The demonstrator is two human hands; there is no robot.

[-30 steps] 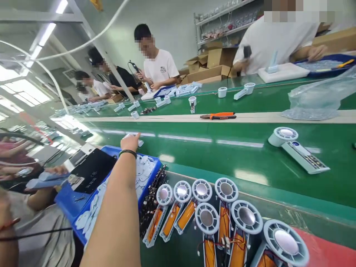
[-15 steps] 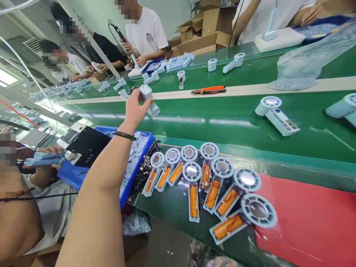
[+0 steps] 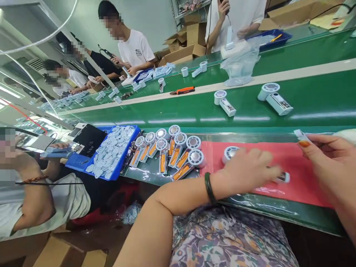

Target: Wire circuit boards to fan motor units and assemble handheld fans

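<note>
- The left hand [image 3: 247,171], with a dark green bracelet [image 3: 210,187] at its wrist, is over the red mat [image 3: 308,191] on the near side of the bench; its fingers are partly curled and blurred, so I cannot tell whether they grip anything.
- A round-headed device [image 3: 230,152] lies on that mat, mostly hidden by the left hand: its head shows on the left and its far end on the right, just beside the fingertips.
- The right hand [image 3: 330,163], near the right edge, has its thumb and fingers closed on a small pale piece [image 3: 299,134], raised above the mat.
- Left of the mat, a cluster of round-headed units [image 3: 180,139] with orange inserts lies close together.
- Farther left, a blue bin [image 3: 127,152] holds a heap of flat light-blue parts [image 3: 111,150], with a black box [image 3: 93,141] beside the heap.
- Beyond the hands, two units [image 3: 279,104] lie apart on the green surface [image 3: 172,116].
- Farther back are orange-handled pliers [image 3: 185,90] and a clear plastic bag [image 3: 238,72].
- At the left, a co-worker's hand [image 3: 61,145] touches light-blue pieces [image 3: 52,152].
</note>
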